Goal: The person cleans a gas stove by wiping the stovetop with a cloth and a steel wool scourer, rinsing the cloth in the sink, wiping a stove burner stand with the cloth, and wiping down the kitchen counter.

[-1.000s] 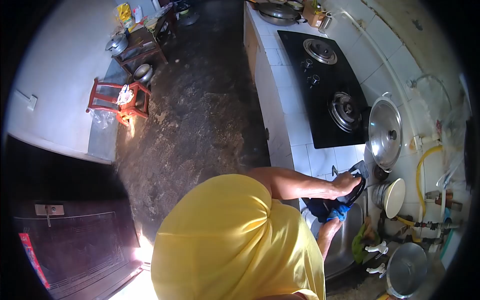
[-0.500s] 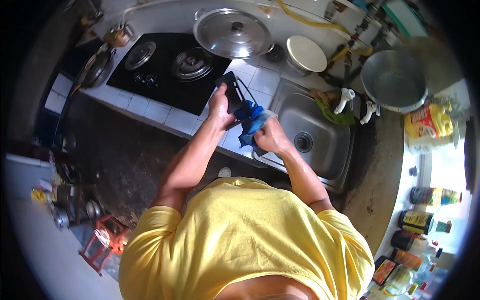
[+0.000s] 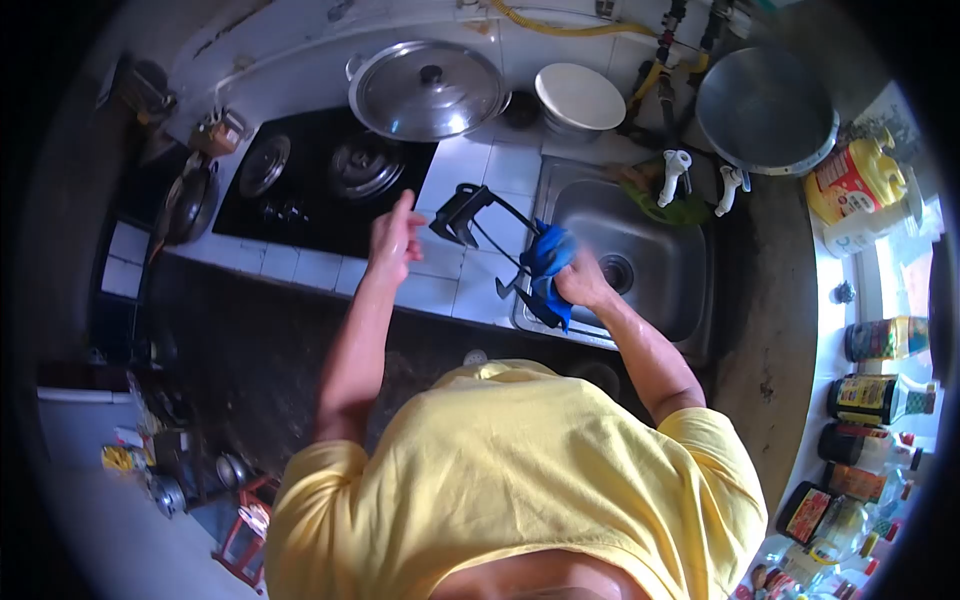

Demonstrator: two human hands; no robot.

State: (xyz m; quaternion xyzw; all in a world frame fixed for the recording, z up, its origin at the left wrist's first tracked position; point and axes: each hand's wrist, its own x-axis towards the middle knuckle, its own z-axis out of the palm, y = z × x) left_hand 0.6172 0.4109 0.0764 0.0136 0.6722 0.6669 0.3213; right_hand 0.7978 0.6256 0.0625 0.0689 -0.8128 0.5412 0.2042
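Note:
My right hand (image 3: 580, 279) is closed around a blue cloth (image 3: 549, 262) at the left edge of the sink. From the cloth a black frame-like object (image 3: 462, 214) with thin bars reaches up and left over the white tiles; what it is I cannot tell. My left hand (image 3: 397, 238) is off it, a short way to its left, in front of the stove, with the index finger stretched out and nothing held. The cloth hides the part of the black object that my right hand grips.
Behind are a black two-burner stove (image 3: 320, 185), a large lidded pot (image 3: 428, 90) and a pale round lid (image 3: 580, 97). The steel sink (image 3: 640, 250) has white taps (image 3: 674, 178) behind it. A metal basin (image 3: 768, 110) and several bottles (image 3: 865, 398) stand at the right.
My left hand has let go of the black object and moved left. The cloth and black object have shifted slightly right with my right hand. The view has turned from the stove side toward the sink.

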